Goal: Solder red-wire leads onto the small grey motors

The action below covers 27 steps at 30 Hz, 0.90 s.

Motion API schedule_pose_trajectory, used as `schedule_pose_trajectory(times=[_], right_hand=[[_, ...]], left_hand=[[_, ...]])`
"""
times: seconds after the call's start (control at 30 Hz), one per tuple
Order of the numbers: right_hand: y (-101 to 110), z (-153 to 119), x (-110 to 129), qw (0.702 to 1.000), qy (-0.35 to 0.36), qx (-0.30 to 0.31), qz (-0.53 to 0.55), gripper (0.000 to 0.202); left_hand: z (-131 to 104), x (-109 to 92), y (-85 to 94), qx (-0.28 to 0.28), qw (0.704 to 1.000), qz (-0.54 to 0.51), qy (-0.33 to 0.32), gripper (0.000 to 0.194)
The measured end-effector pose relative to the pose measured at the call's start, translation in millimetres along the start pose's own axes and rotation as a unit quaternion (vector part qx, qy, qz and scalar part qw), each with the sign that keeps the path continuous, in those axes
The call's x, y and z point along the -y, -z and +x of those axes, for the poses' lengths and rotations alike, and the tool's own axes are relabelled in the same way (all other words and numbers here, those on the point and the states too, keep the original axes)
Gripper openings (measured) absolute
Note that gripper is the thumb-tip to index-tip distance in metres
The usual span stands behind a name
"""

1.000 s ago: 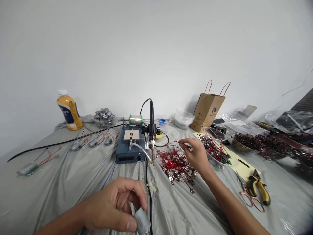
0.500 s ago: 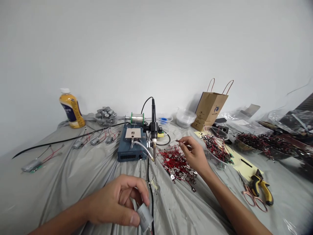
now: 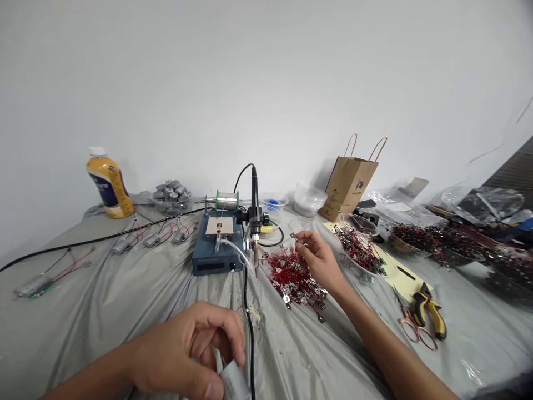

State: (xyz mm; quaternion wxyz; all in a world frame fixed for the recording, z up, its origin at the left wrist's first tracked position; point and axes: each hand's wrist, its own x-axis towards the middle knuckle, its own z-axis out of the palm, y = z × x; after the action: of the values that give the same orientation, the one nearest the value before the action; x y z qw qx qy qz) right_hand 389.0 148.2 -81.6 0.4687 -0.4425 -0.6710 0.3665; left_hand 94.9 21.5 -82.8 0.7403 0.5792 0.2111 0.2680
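Note:
In the lower middle, my left hand [image 3: 187,350] is closed around a small grey cylindrical motor [image 3: 234,382], whose lower end runs out of the picture. My right hand [image 3: 318,258] pinches a small metal terminal tab [image 3: 293,236] between thumb and fingertips, just above a pile of red wires with metal tabs [image 3: 291,278]. Whether a wire hangs from that tab is hard to make out. Between the hands, a soldering iron [image 3: 255,222] hangs tip down in its holder, beside the blue soldering machine [image 3: 214,258] with its solder spool [image 3: 227,200].
Motors with wires [image 3: 35,285] lie at the left, near a yellow bottle [image 3: 109,186] and a tub of motors [image 3: 171,197]. Toward the right are a wire-filled bowl [image 3: 360,250], a paper bag [image 3: 350,186], scissors [image 3: 410,325] and yellow-black pliers [image 3: 433,314]. A black cable [image 3: 250,333] crosses the cloth.
My right hand has lifted a little with the tab, which now shows clearly at the fingertips. The motor in my left hand sits lower in view. The whole scene has shifted slightly left.

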Motion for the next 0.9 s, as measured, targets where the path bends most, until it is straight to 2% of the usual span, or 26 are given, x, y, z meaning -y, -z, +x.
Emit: schedule_pose_trajectory(times=[0.13, 0.27, 0.4, 0.53, 0.6, 0.7, 0.8, 0.9], right_hand=[[3.5, 0.9, 3.5, 0.999, -0.015, 0.016, -0.039, 0.021], [12.7, 1.2, 7.1, 0.99, -0.004, 0.032, -0.137, 0.021], [25.0, -0.7, 10.7, 0.959, 0.031, 0.043, -0.278, 0.017], [31.5, -2.1, 15.6, 0.926, 0.06, 0.017, -0.372, 0.02], [29.2, -1.6, 16.5, 0.916, 0.088, 0.01, -0.392, 0.023], [19.3, 0.2, 12.4, 0.905, 0.125, 0.062, -0.403, 0.03], [9.1, 2.7, 3.3, 0.896, 0.116, 0.119, -0.413, 0.029], [5.3, 5.1, -4.0, 0.895, 0.11, 0.122, -0.414, 0.024]], left_hand=[[-1.2, -3.4, -4.8, 0.014, 1.0, 0.011, 0.005, 0.03], [-1.8, -6.2, -7.0, 0.017, 1.0, 0.015, 0.016, 0.029], [-1.8, -6.5, -7.2, 0.023, 0.999, 0.011, 0.022, 0.028], [-0.6, -6.0, -6.9, 0.024, 0.999, 0.017, 0.016, 0.029], [0.2, -5.4, -6.8, 0.022, 1.0, 0.016, 0.013, 0.029], [0.8, -3.8, -6.5, 0.025, 1.0, 0.013, 0.014, 0.03], [1.1, -2.0, -6.7, 0.03, 0.999, 0.013, 0.0, 0.03], [1.4, -1.6, -7.3, 0.032, 0.999, 0.009, -0.008, 0.03]])
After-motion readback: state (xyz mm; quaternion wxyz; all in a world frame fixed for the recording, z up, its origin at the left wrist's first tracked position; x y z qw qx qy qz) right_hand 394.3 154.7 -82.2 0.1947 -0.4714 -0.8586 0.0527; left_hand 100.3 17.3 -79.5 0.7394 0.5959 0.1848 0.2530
